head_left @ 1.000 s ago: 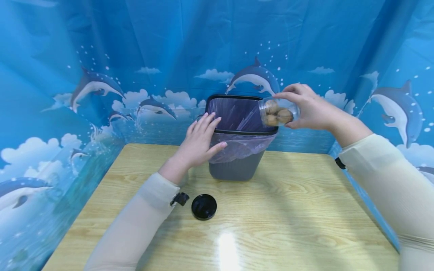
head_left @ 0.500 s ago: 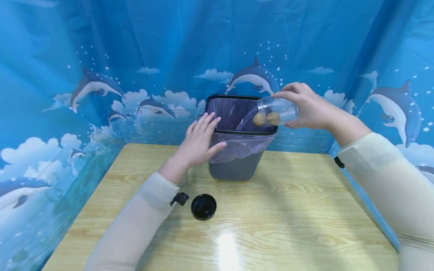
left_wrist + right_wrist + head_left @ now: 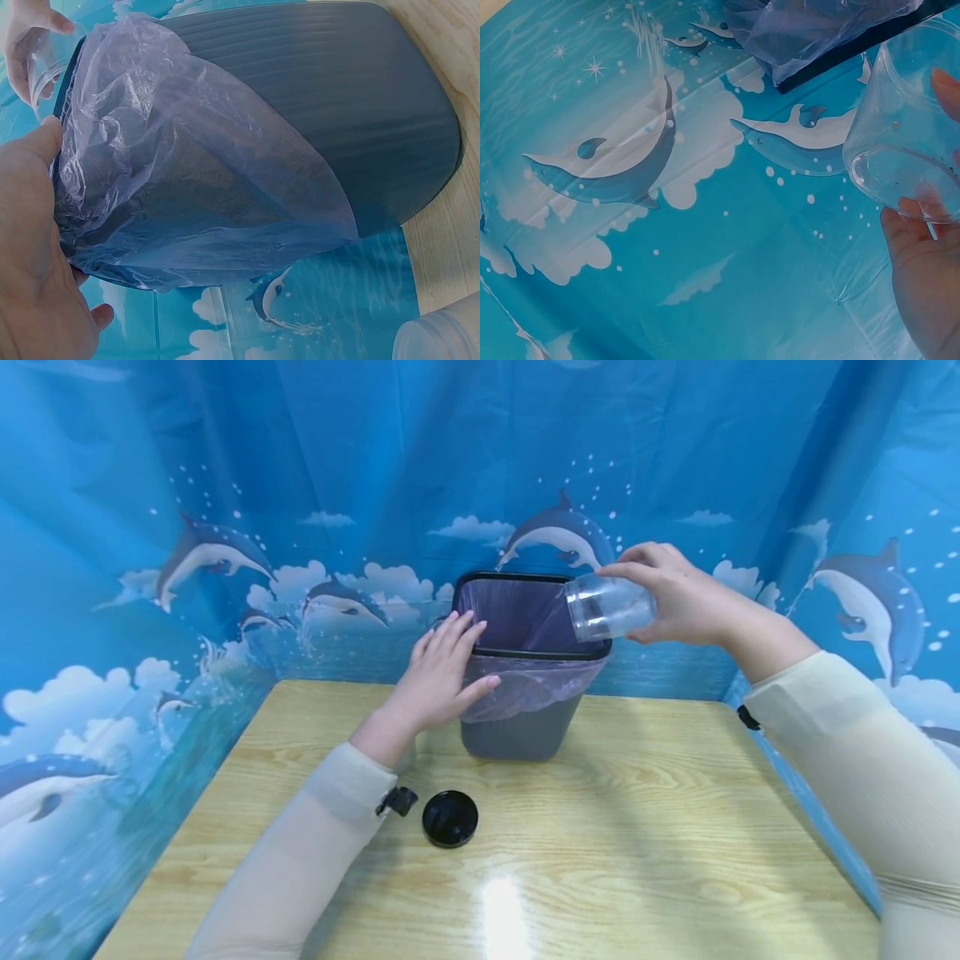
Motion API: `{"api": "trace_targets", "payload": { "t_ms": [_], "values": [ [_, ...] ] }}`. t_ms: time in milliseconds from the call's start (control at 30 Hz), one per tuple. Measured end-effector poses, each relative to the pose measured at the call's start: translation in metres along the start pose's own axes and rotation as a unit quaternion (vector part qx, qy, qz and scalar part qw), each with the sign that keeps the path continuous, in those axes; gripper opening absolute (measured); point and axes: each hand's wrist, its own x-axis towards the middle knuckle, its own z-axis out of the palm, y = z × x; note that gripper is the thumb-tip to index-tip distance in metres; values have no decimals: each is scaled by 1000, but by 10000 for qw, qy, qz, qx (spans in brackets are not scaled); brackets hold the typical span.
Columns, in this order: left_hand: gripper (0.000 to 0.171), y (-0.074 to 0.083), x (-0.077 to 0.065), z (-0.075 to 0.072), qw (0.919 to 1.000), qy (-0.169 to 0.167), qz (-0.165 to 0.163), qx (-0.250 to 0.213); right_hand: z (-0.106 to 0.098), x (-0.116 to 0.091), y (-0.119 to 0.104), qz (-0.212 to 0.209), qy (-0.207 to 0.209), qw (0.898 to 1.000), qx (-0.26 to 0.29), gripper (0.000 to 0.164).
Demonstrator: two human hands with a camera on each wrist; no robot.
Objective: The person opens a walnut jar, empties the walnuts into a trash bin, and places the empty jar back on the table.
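My right hand point(image 3: 675, 597) grips a clear plastic jar point(image 3: 609, 608) tipped on its side, with its open mouth over the right part of a dark grey trash bin point(image 3: 517, 737). Nothing shows inside the jar in the head view; in the right wrist view a few specks cling to its wall. A thin purple bag point(image 3: 187, 165) lines the bin and folds down over the black rim. My left hand point(image 3: 437, 681) rests at the bin's near-left rim, fingers extended and thumb against the bag. The walnuts seen earlier are hidden.
A round black lid point(image 3: 450, 818) lies on the wood-grain table point(image 3: 637, 827), in front of the bin. Another clear container point(image 3: 435, 337) stands near my left forearm, mostly hidden in the head view. A blue dolphin-print curtain point(image 3: 360, 468) hangs close behind the bin.
The walnuts have rolled out of the jar's mouth and gone from sight over the bin. The jar has shifted slightly left; my left hand has stayed in place.
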Motion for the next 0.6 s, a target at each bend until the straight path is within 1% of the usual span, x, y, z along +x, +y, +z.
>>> {"api": "trace_targets", "payload": {
  "t_ms": [300,600],
  "values": [
    [84,-2,1,2,10000,22,9,12,-1,2,-3,115,-46,9999,-50,89],
    [84,-1,1,2,10000,53,17,23,-3,4,-3,103,-126,9997,-192,90]
  ]
}}
